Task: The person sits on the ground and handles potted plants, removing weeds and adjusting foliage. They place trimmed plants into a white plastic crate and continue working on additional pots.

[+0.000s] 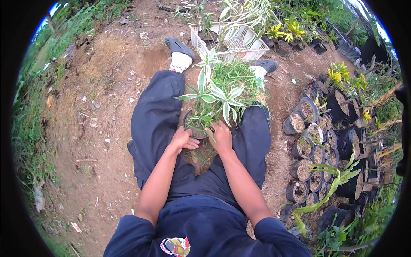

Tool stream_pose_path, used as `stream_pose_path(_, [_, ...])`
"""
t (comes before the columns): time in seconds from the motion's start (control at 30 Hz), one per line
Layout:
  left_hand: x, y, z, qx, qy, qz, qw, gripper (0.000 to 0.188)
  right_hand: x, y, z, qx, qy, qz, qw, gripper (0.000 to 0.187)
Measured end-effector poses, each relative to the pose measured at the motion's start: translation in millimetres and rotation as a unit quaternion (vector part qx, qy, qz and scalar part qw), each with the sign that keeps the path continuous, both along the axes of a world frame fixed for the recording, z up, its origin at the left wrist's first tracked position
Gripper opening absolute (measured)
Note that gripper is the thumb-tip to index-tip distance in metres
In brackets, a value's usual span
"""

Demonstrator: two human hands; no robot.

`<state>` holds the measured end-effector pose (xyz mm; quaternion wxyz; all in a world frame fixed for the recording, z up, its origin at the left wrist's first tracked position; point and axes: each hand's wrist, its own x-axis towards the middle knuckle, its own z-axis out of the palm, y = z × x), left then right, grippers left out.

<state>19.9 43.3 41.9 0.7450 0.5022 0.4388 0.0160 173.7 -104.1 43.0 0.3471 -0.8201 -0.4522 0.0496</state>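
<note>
On the dirt (96,145) btw the person's legs (156,111), at the near end of the greenery: a dark pot (187,118), its rim part-hidden by lvs. & both hands. A plant (206,97) w/ white-edged lvs. rises just past it; prob. rooted in the pot, but its base is covered, so can't tell for sure.

L hand (183,140) is at the pot's near L side, fingers out straight & flat; can't tell if the thumb pinches the rim. R hand (221,137) is at the near R side, fingers curled in narrow among thin green blades; fingertips hidden, so can't tell what's pinched or how tight.

Handling: pot prob. thin plastic, a bit flexy, bottom-heavy if full of soil; best held low on the wall w/ both hands, not by the rim alone. Lvs. look soft & easily creased or torn; stems likely snap if bent hard, so take hold down nr. the base. Blades prob. light, limp.

Loose grass (239,81) is heaped beyond, nr. the R foot, w/ a white crate (252,55) behind it. Small pots (298,147) stand grouped off R.
</note>
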Motion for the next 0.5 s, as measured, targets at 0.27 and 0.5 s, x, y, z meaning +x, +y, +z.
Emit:
stream_pose_path(0.27, [3, -18, -35, 0.441, 0.117, 0.041, 0.889, 0.067, -14, -4, -5, 0.067, 0.06, -0.083, 0.993, 0.034])
stream_pose_path(0.5, [5, -24, -23, 0.431, 0.161, 0.008, 0.888, 0.094, -18, 3, -5, 0.156, 0.18, -0.082, 0.968, 0.03])
